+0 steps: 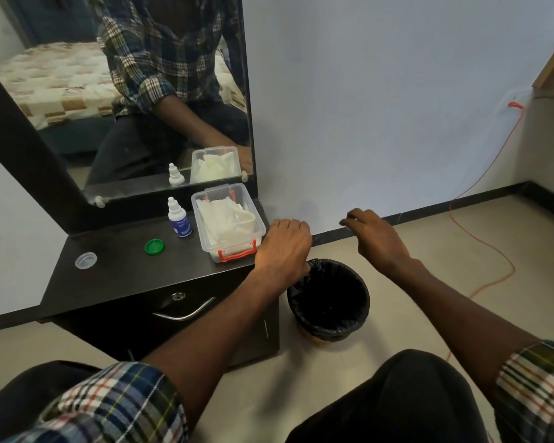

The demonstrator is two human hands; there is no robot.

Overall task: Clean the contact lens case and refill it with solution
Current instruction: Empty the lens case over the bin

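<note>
My left hand (283, 247) hovers over the rim of the black-lined bin (328, 298), back upward, with its fingers curled down in a grip. Whatever it holds is hidden beneath it, and the lens case body shows nowhere on the table. A green cap (154, 246) and a clear cap (86, 260) lie loose on the dark tabletop (125, 276). The white solution bottle (179, 219), blue-labelled, stands upright behind the green cap. My right hand (376, 238) hangs in the air right of the bin, fingers loosely curled, nothing visible in it.
A clear plastic box (234, 247) with orange clips holds white tissues at the table's right end. A mirror (141, 107) stands behind the table. Below is a drawer with a metal handle (186, 311). An orange cable (493, 251) runs along the floor.
</note>
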